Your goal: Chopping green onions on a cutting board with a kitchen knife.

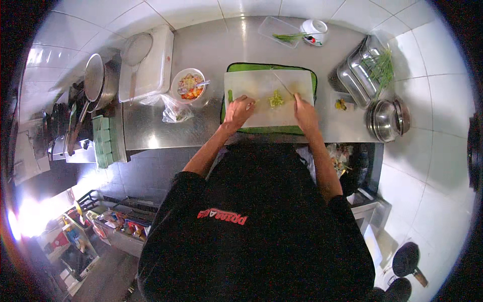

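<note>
A white cutting board (256,80) lies on a green board (251,66) on the steel counter. My right hand (304,111) is closed round the handle of a knife (283,84), whose blade points up and left across the white board. Left of the blade is a small heap of chopped green vegetable (275,99). My left hand (239,110) rests on the board's left part with its fingers curled together; what they hold, if anything, is too small to name. Beside it, near the board's left edge, lies a longer green piece (230,95).
Left of the boards stand a white bowl (182,96) of chopped vegetables with a spoon, and a plastic bag (176,112). A white lidded tub (160,63) sits behind them. At right are steel bowls (385,121) and metal trays (352,75) with green stalks (381,68).
</note>
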Motion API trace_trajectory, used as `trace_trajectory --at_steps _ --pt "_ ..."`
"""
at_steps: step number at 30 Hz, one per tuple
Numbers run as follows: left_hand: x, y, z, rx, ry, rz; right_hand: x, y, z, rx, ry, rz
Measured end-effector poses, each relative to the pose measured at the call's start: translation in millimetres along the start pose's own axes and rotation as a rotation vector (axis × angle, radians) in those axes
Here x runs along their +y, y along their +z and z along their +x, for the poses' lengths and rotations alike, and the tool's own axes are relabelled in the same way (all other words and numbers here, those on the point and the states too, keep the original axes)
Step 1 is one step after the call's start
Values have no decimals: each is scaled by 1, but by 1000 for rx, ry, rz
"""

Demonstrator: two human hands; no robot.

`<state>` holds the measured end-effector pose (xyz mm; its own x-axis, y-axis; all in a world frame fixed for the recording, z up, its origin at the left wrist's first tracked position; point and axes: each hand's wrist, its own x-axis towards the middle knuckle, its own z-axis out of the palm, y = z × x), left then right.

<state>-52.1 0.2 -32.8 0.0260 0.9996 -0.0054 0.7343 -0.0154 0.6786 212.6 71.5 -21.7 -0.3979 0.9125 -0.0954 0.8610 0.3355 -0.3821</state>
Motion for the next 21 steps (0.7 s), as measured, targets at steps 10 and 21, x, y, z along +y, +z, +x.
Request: trace_trajectory --at_steps 10,21 --pt "2 -2 -31 196 74 44 17 15 10 -56 -329 -212" --pt "9 -17 -58 290 -227 -89 5 -5 0 210 -341 188"
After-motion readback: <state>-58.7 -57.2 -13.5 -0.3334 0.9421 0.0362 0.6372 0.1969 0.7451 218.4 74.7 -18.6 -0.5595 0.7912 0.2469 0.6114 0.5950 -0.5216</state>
